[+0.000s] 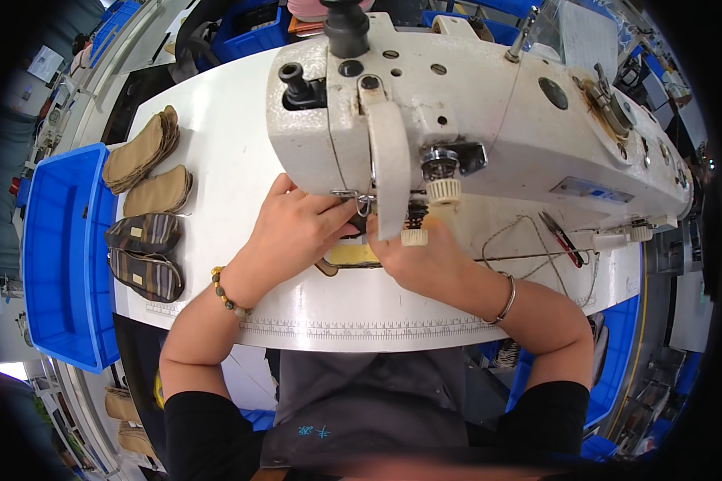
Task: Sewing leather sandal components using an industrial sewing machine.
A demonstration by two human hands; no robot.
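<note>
Under the head of a white sewing machine (305,148), my left hand (297,228) grips a small fabric piece with its fingertips beside the needle area. The piece shows a tan edge (326,268); most of it is hidden by my hands and the machine. From the other side my right hand (415,250) holds the same piece, its fingers bent and partly covered by the machine's lever and tension knob. A yellow strip (351,254) lies between my hands on the white table (225,152).
At the table's left lie stacked tan fabric pieces (140,152) and two striped pouches (146,272), beside a blue bin (64,256). Thread snips (563,240) and a loose cord (529,224) lie right. A ruler strip (361,329) runs along the front edge.
</note>
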